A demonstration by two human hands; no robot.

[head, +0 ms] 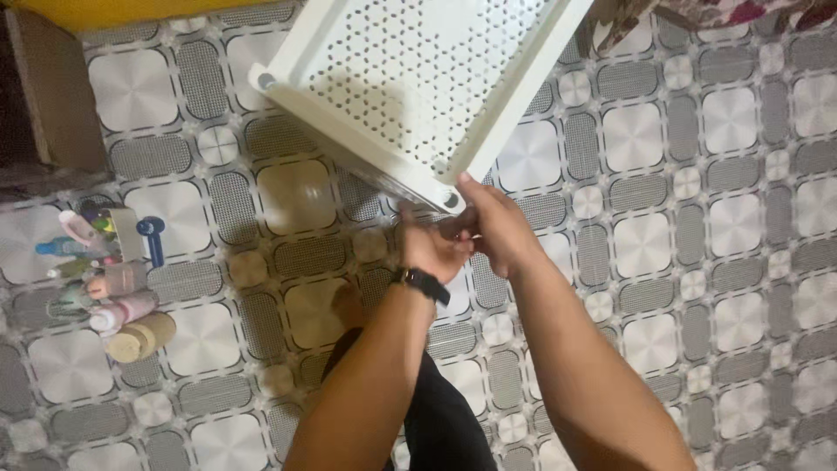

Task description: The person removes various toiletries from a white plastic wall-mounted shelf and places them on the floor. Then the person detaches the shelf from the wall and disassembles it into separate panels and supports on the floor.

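A white perforated shelf tray (410, 78) is held tilted above the patterned tiled floor, one corner pointing down toward me. My right hand (499, 228) grips that lower corner, with the thumb up against the corner socket (451, 200). My left hand (433, 249), a black watch on its wrist, is closed just below the same corner and touches the right hand; whether it holds a small part is hidden. My leg in black cloth (436, 410) shows below my arms.
Several bottles and tubes (109, 279) lie grouped on the floor at the left. A brown cardboard box (54, 92) stands at the upper left. Flowered cloth (715, 13) shows at the top right.
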